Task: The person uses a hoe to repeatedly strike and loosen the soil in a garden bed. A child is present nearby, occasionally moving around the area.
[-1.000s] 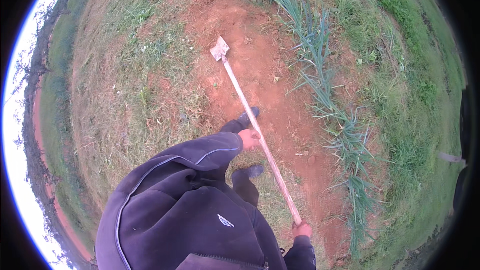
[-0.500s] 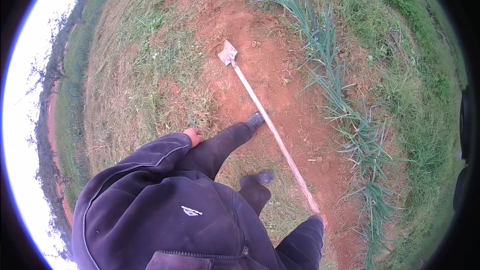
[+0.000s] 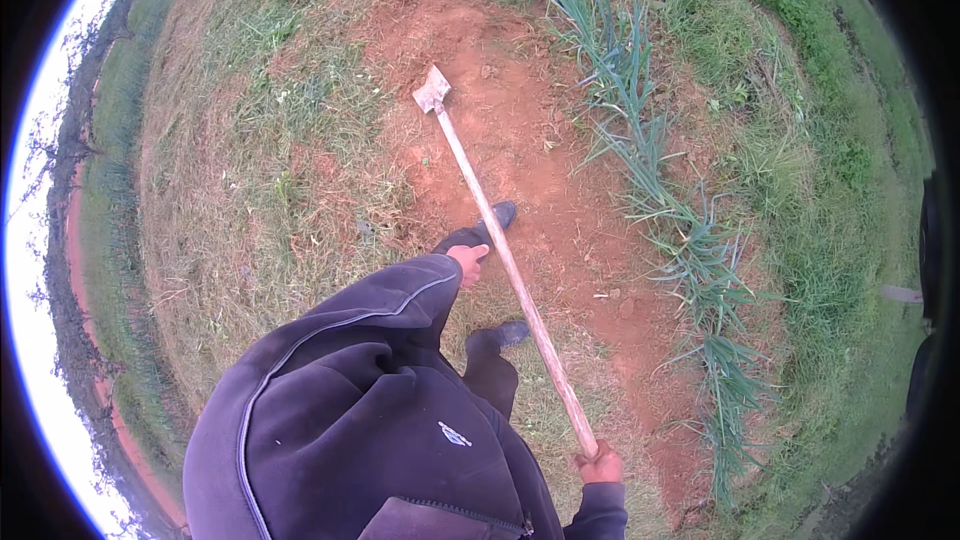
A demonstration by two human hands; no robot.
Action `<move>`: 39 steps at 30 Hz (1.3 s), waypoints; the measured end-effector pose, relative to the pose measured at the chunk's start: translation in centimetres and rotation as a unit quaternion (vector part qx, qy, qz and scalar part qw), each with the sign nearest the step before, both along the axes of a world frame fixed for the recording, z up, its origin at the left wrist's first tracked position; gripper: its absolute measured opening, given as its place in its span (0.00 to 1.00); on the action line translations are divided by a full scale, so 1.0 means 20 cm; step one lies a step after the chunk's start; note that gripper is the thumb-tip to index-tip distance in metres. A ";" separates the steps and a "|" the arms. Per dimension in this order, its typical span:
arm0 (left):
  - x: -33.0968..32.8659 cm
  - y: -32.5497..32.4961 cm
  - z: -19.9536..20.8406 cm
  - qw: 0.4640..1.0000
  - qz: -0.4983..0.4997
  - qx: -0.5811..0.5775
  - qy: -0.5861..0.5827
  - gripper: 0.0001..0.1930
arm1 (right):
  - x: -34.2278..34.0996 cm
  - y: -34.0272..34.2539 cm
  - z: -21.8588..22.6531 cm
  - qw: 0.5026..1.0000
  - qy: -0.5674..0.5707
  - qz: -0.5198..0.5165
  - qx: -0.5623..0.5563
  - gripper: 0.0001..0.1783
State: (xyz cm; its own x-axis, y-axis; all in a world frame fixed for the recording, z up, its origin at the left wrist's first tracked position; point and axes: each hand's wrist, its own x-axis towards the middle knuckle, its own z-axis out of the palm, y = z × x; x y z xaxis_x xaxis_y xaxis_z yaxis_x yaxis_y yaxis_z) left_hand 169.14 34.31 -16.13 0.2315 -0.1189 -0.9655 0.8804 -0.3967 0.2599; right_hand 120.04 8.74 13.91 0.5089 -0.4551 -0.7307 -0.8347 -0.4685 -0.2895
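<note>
Both hands are now closed on the hoe handle (image 3: 510,270): left hand (image 3: 467,262) regripped mid-shaft, right hand (image 3: 600,463) at its end, blade (image 3: 432,92) grounded.

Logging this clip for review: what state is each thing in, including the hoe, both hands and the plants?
Hoe: blade resting on bare red soil, long handle slanting back toward the person.
Right hand: closed around the handle's end.
Left hand: beside the mid handle; grip cannot be told.
Row of leafy plants: standing, rooted along the soil strip's right edge.
Shoes: planted on the ground, one ahead of the other.
</note>
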 end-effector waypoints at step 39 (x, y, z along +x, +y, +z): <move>0.36 -0.31 -0.10 0.998 -0.012 -0.060 0.015 0.27 | 0.06 -0.24 -0.22 0.995 0.017 -0.009 -0.095 0.16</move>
State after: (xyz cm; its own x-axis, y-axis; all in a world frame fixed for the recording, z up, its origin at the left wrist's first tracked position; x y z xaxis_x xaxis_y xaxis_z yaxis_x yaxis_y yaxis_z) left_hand 176.26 28.05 -18.13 0.1989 -0.2389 -0.9505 0.8786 -0.3863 0.2810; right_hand 121.17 3.89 9.57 0.4757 -0.5952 -0.6477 -0.8513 -0.4967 -0.1688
